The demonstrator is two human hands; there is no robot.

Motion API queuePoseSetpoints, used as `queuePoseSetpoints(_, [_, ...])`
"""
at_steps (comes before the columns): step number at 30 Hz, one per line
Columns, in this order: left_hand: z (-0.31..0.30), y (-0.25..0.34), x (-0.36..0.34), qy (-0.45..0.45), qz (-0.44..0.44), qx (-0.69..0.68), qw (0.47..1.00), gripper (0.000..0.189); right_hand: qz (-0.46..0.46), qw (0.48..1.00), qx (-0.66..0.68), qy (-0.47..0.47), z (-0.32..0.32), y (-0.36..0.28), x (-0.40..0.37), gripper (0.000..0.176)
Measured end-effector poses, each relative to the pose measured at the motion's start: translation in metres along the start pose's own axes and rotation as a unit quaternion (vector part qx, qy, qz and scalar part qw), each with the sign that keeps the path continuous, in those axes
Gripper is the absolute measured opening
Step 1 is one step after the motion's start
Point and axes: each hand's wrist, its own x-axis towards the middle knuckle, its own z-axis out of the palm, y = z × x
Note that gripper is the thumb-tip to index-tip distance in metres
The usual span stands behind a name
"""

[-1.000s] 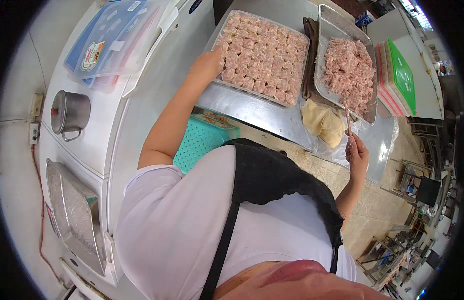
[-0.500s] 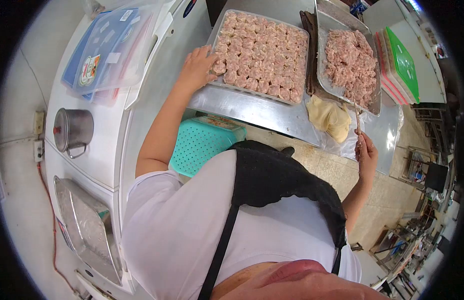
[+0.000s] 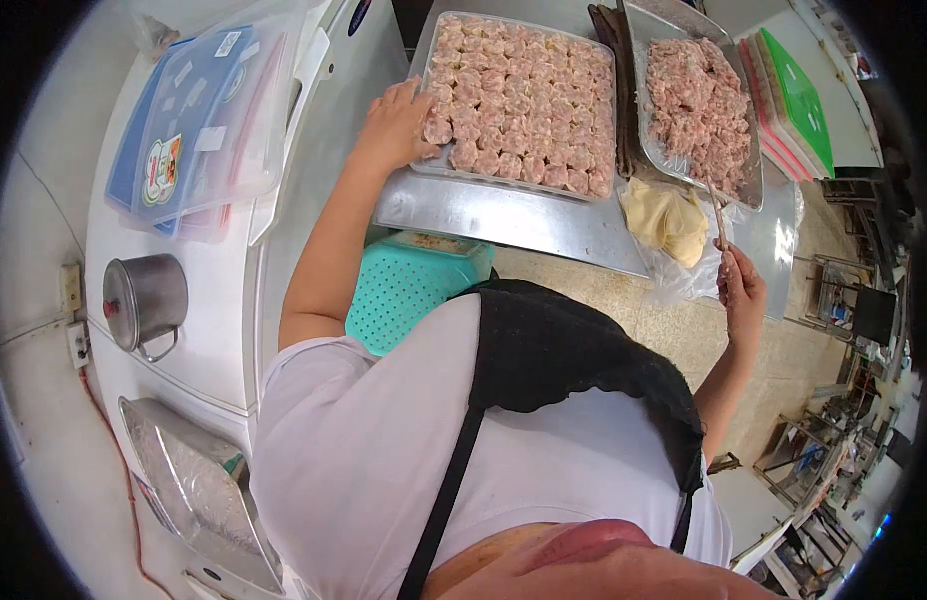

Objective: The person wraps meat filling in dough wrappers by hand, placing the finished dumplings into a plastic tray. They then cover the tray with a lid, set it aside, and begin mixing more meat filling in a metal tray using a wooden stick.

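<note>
Overall, a shiny metal desk [image 3: 523, 222] across the upper middle of the frame, with a tray [image 3: 513, 184] of dumplings [image 3: 523, 100] in close rows and, to its right, a metal pan [image 3: 638, 95] of ground meat [image 3: 695, 100]. Between these, a dark cloth [image 3: 629, 130]; below the pan, pale dough sheets [image 3: 663, 222]. Under the desk, a turquoise basket [image 3: 408, 290]; beyond, a tiled floor [image 3: 618, 300]. At left, a lidded pot [image 3: 151, 300] on a white cabinet [image 3: 218, 310].

Cut off at the top of the frame, the pan's far end; hard to make out, the clutter at far right. Hidden, some of the left hand's fingertips.

At the tray's left edge, left hand [image 3: 398, 125] part-open, fingers slightly apart, touching a corner dumpling [image 3: 437, 129]. Below the pan, right hand [image 3: 741, 285] closed around a slim stick [image 3: 720, 222] reaching up to the meat.
</note>
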Motion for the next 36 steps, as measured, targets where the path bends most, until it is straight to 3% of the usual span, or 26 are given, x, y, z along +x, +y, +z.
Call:
queuePoseSetpoints(7, [0.003,-0.02,0.005,0.004,0.071,-0.046,0.996,0.049,-0.002,1.0,-0.008,-0.011,0.011,-0.01,-0.003,0.029])
queuePoseSetpoints(16, [-0.005,-0.029,-0.002,-0.1,0.047,-0.055,0.992,0.048,0.016,1.0,0.0,0.007,0.013,-0.002,-0.017,0.029])
queuePoseSetpoints(18, [-0.005,-0.031,-0.002,-0.063,0.062,-0.07,0.994,0.043,0.02,1.0,0.0,0.013,0.016,-0.002,-0.02,0.029])
queuePoseSetpoints(22, [-0.013,-0.026,0.009,-0.103,0.033,-0.09,0.99,0.039,0.03,0.999,-0.02,0.014,0.019,-0.004,-0.023,0.028])
queuePoseSetpoints(24, [-0.014,-0.022,0.01,-0.051,0.021,-0.093,0.994,0.021,0.035,0.999,-0.024,0.009,0.021,-0.006,-0.023,0.028])
queuePoseSetpoints(28, [-0.018,-0.005,0.005,0.006,0.05,-0.073,0.996,0.023,0.017,0.999,-0.034,0.0,0.022,-0.006,-0.022,0.028])
queuePoseSetpoints(31, [-0.027,0.029,-0.002,0.07,0.058,-0.164,0.982,0.035,0.026,0.999,-0.026,-0.001,0.022,0.001,-0.018,0.029])
queuePoseSetpoints(33, [-0.041,0.053,-0.006,-0.139,-0.139,-0.322,0.926,0.047,0.026,1.0,-0.015,-0.007,0.021,0.006,-0.017,0.029])
queuePoseSetpoints(34, [-0.03,0.052,-0.006,-0.14,-0.137,-0.32,0.927,0.047,0.024,0.999,-0.017,-0.016,0.022,0.006,-0.016,0.029])
queuePoseSetpoints(36, [-0.006,0.05,-0.007,-0.063,-0.006,-0.266,0.962,0.05,0.022,0.999,-0.017,-0.026,0.023,0.006,-0.015,0.029])
